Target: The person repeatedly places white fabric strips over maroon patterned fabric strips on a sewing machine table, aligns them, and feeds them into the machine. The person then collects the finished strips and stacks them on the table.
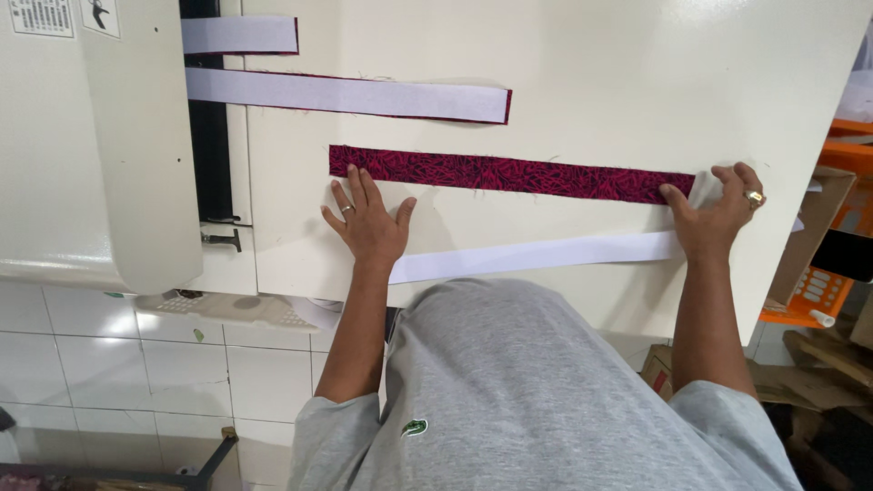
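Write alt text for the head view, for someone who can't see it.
A person presses a long red-and-black patterned fabric strip flat on a cream table, left hand by its left end, right hand on its right end. A white strip lies nearer the person; two more white strips lie beyond.

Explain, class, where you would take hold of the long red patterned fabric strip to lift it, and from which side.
Probably pinch the red patterned strip at its two short ends, coming from the near long edge. It lies flat, long and limp on the cream table; the left hand and right hand already sit there.

Red-and-black patterned strip (509, 175), plain white strip (536, 255), cream table (618, 55).
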